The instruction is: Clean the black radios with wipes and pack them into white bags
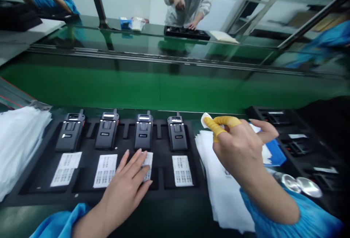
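Cool light, right edge blurred, dark corners

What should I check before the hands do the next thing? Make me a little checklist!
1. Four black radios in the black tray: ok.
2. A printed sheet below each radio: ok.
3. White pad held in the right hand, between yellow-covered fingers: ok.
4. Third sheet from the left fully uncovered: not ok, the left hand hides part.
5. Pad clean: cannot tell, it's too small and blurry.
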`<state>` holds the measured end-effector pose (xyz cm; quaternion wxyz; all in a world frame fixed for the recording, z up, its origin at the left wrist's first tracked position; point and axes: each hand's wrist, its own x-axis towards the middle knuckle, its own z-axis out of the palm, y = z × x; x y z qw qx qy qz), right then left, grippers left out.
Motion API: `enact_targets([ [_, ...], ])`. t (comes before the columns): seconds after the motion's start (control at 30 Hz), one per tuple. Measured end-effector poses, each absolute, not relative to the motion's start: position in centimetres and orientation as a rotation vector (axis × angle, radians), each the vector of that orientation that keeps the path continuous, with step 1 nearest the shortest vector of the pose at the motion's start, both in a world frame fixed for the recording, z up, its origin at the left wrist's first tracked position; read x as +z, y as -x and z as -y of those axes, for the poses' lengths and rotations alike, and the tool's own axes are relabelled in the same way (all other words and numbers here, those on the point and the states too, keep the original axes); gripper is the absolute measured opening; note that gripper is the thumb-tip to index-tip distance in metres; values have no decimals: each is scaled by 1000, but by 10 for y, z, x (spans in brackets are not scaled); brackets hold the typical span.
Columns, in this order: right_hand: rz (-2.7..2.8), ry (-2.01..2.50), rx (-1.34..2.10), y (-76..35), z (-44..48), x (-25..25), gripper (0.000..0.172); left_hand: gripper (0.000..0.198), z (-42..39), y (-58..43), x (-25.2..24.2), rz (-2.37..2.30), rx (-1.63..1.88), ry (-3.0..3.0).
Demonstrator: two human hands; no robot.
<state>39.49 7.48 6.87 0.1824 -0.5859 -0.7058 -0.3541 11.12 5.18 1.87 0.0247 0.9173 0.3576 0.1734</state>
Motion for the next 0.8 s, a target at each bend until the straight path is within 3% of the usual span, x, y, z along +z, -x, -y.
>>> enact_targets([
  [0.13,1980,1707,-1015,-419,-70,75,28,25,-43,-131,29,-992,653,-2829],
  [0.23,2045,1671,-966,-422,-77,74,27,31,-36,-157,29,-864,527,-2865],
  [0.43,2169,1550,-868,-404,-105,64,29,71,-40,-199,5,-898,444,-2914],
  [0.53,2244,1526,-779,-396,-113,58,28,81,-48,-206,-3,-973,475,-2916],
  [0.67,2306,1562,-689,-394,-111,59,27,85,-54,-206,-5,-1003,455,-2899],
  [0.8,2314,1590,-686,-395,-110,62,29,77,-56,-205,-5,-1053,440,-2886],
])
